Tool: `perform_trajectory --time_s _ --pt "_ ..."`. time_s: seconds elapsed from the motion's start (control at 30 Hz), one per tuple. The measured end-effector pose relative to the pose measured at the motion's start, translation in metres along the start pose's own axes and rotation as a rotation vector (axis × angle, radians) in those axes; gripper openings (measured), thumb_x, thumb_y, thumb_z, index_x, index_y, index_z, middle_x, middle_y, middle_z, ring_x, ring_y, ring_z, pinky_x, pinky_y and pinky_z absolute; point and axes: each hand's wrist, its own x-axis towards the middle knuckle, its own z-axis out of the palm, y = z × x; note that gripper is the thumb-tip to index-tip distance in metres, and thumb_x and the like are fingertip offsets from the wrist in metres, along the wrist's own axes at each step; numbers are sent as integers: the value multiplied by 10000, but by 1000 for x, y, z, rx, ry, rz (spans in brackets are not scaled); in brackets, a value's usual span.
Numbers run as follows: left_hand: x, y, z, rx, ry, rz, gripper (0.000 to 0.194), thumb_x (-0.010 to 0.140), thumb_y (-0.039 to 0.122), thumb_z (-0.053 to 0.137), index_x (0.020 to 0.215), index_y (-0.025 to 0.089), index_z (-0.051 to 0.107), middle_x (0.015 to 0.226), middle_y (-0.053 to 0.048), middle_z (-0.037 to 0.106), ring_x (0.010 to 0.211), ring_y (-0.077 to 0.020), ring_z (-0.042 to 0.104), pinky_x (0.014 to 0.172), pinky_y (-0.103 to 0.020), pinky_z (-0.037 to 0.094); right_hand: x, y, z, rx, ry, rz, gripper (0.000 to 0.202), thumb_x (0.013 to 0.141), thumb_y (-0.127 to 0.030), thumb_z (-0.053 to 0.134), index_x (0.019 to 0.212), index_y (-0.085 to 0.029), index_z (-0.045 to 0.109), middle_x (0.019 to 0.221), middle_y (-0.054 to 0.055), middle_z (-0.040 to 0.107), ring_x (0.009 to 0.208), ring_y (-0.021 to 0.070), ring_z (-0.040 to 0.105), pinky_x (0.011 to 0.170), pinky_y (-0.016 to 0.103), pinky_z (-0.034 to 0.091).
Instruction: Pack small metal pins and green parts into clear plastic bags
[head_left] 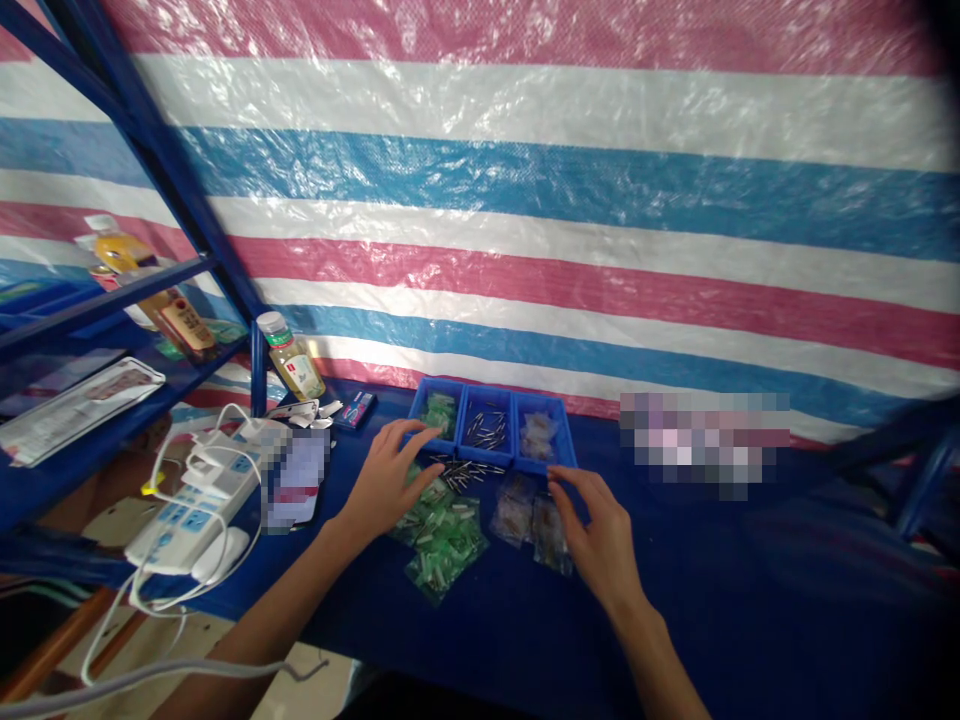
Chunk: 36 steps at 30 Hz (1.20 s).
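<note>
My left hand (pixel 394 480) has its fingers apart over the left end of a heap of small green-tinted plastic packets (pixel 446 545), at the front of the left blue bin. Thumb and index tips of my right hand (pixel 600 520) come together by the front edge of the right blue bin (pixel 568 430); anything between them is too small to make out. Small clear bags (pixel 516 510) lie just left of that hand. Loose dark metal pins (pixel 469 472) lie between the hands. Green packets (pixel 439 415) fill the left bin, more metal pins (pixel 487 425) the middle one, clear bags (pixel 538 435) the right one.
On the left of the blue table (pixel 675 600) are a phone (pixel 300 470), a white power strip (pixel 180 510) with tangled cables, a drink bottle (pixel 291 355) and a small blue box (pixel 355 410). A blue metal frame (pixel 258 370) rises there. Behind hangs a striped plastic sheet (pixel 562 180).
</note>
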Motion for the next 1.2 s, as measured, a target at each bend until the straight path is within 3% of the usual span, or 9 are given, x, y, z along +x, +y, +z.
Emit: perform_trajectory --time_s 0.07,0.17,0.27,0.57,0.73,0.83,0.93,1.07,1.2 --pt "-25 -1 -6 17 -73 -43 555 963 461 596 1476 284 478 1471 -111 465 1393 -304 403 1189 -518 353 -21 3 -9 -20 -102 -32 281 989 -413 550 1167 -244 686 1206 119 689 1169 314 606 1016 515 494" --pt "-58 -7 -4 69 -237 -42 859 835 649 674 1561 313 359 1625 -114 271 1501 -403 211 1192 -603 305 -48 9 -13 -94 -244 -61 417 959 -422 614 1347 -271 601 1357 100 619 1332 341 492 1115 577 414" --pt "-74 -11 4 104 -341 -17 1097 703 774 704 1600 324 261 1684 -116 124 1526 -468 79 1182 -664 252 -62 15 -9 -125 -298 -38 487 995 -379 553 1468 -288 487 1484 81 515 1426 323 390 1166 581 369" --pt "-63 14 25 90 -358 39 1143 690 873 595 1610 301 231 1688 -128 104 1538 -459 37 1199 -653 218 -69 1 16 -46 -261 45 481 1011 -371 500 1483 -287 470 1516 85 478 1443 309 384 1180 568 370" --pt "-60 30 37 103 -313 36 1131 693 884 571 1605 298 250 1683 -128 110 1530 -475 38 1195 -681 187 -68 -2 10 57 -285 94 494 1021 -398 460 1500 -276 438 1546 87 453 1430 284 429 1182 529 379" --pt "-59 35 39 112 -314 28 1130 689 892 560 1606 314 240 1684 -125 102 1525 -488 24 1186 -712 149 -61 25 -10 11 -142 142 423 1032 -419 418 1401 -249 537 1450 113 550 1352 286 514 1156 526 404" --pt "-60 35 39 120 -284 20 1095 709 867 576 1604 336 236 1688 -112 84 1523 -482 49 1187 -715 136 -46 68 -30 -216 -15 120 465 1031 -460 361 1326 -192 600 1364 159 600 1302 321 538 1144 550 394" --pt "-61 36 38 136 -250 14 924 828 760 569 1598 373 235 1692 -70 86 1533 -438 70 1206 -674 165 -16 111 -40 -548 -141 58 595 1024 -482 313 1486 -138 464 1528 162 467 1454 359 347 1177 558 320" --pt "-60 39 36 150 -254 18 847 885 721 523 1600 380 222 1692 -62 99 1542 -417 66 1209 -662 184 8 126 -35 -767 -212 90 613 1027 -469 271 1568 -195 358 1615 102 363 1496 400 231 1156 612 287"
